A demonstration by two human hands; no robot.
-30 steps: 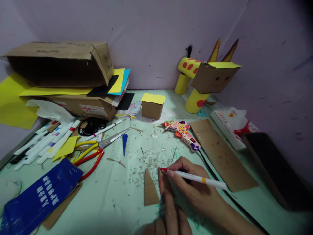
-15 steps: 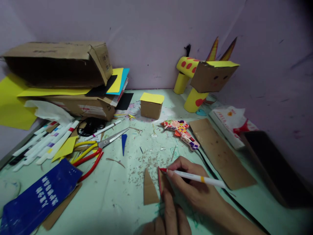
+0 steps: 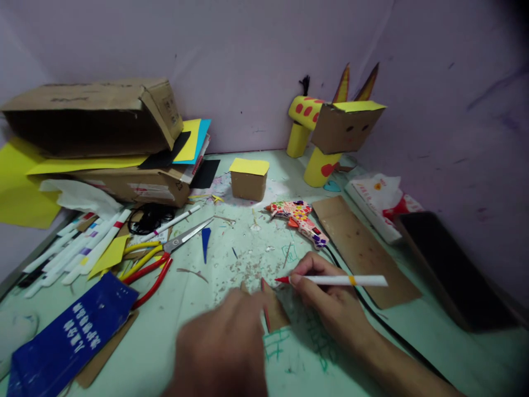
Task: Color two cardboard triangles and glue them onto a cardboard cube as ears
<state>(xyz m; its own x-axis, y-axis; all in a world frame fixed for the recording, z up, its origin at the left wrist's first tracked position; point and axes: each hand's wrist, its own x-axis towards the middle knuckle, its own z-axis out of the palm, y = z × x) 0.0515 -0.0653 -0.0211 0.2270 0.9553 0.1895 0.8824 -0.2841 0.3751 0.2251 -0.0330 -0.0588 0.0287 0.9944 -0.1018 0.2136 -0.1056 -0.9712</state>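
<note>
Marker (image 3: 339, 280) points its tip at red-edged cardboard (image 3: 276, 313).

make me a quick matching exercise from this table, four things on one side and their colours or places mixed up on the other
Things
1. marker
2. scissors
3. glue gun
4. small box

Colours and places
A. yellow and red handles
B. brown sides under a yellow top
C. in the right hand
D. covered in a bright flower pattern

Right pairs: 1-C, 2-A, 3-D, 4-B
</note>
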